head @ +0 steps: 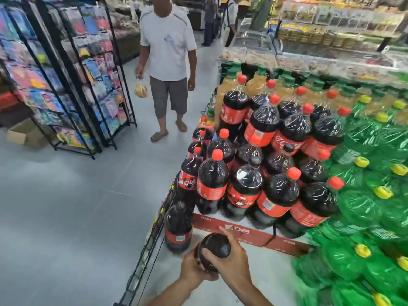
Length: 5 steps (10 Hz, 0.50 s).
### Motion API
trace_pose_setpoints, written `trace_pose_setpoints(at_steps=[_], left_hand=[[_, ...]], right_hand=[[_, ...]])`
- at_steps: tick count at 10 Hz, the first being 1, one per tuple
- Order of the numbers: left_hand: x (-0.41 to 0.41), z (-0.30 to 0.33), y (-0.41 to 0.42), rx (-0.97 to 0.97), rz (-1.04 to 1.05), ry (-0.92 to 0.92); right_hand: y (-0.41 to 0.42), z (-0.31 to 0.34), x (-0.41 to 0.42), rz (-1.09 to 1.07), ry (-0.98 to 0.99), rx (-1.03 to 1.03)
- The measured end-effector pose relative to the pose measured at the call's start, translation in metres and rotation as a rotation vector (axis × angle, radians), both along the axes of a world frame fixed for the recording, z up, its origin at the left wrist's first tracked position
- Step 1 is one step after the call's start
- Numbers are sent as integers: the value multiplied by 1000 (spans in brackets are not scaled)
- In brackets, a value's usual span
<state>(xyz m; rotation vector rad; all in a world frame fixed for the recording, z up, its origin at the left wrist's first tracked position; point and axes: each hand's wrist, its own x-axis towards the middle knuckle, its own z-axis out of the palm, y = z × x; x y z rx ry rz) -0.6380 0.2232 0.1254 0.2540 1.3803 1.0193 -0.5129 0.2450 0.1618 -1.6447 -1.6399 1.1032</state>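
Over the white shelf (254, 274), left hand (193, 269) and right hand (230, 261) grip a dark, glossy cola bottle (216, 244).

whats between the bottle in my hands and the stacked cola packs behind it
In the head view, a red printed strip lies across the white shelf between the held bottle and the wrapped cola packs; otherwise that stretch is bare.

A shopper (169, 62) stands between display racks (92, 69) and green bottles (364, 208).
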Motion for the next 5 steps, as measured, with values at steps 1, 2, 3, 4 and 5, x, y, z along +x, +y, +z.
trace_pose_setpoints(at_steps=[1, 2, 3, 4, 5], left_hand=[[-5, -15, 16, -154, 166, -234], [-12, -28, 26, -174, 235, -316], [-20, -47, 40, -151, 171, -310], [-27, -61, 49, -86, 92, -300], [-33, -50, 41, 36, -284, 197]], right_hand=[[8, -15, -10, -8, -5, -44], [22, -24, -18, -59, -11, -75], [42, -25, -24, -80, -37, -131], [63, -23, -29, -92, -74, -194], [75, -25, -36, -100, -85, -247]])
